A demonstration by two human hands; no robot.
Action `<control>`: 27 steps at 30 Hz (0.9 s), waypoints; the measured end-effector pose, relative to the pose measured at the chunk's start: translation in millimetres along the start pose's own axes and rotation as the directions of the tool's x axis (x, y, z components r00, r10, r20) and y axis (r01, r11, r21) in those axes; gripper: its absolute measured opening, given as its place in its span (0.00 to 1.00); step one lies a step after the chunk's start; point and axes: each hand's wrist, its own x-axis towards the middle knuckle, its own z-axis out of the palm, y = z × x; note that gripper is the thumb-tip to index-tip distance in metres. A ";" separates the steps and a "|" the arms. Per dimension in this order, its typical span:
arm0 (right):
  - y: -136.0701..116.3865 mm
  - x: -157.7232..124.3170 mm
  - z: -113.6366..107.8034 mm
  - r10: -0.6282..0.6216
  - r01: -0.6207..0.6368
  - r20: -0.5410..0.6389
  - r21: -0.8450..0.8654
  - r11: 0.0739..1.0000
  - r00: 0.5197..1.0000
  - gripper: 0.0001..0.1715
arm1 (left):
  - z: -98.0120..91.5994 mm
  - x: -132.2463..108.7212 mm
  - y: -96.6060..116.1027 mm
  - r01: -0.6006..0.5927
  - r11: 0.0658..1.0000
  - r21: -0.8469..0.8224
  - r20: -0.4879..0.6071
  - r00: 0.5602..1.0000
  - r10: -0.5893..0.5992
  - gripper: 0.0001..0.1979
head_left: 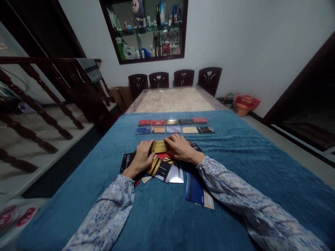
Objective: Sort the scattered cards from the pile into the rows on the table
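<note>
A gold card with dark lettering is held between my two hands above a loose pile of cards. My left hand grips its left edge, thumb toward me and fingers at the far side. At its right edge, my right hand closes over the end; whether more cards lie beneath it I cannot tell. Under my hands spread a black and gold card, a silvery card, a black card and part of a red card. Nearer my right forearm lies a blue card, overlapping a beige one.
Beyond my hands, neat card stacks stand in two rows, among them a gold stack and an orange stack. A blue cloth covers the near table. Dark chairs line the far end; a wooden railing runs on the left.
</note>
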 end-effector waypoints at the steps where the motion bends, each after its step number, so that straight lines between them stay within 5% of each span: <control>1: 0.3 0.0 0.0 -0.001 0.001 -0.004 0.002 1.000 1.000 0.33 | -0.6 0.1 0.7 -0.001 1.000 0.006 0.008 1.000 0.001 0.28; 27: 8.6 2.4 -6.9 0.000 -0.001 0.013 0.039 0.999 1.000 0.20 | -17.3 13.8 6.3 -0.008 0.997 0.078 0.139 0.990 -0.002 0.23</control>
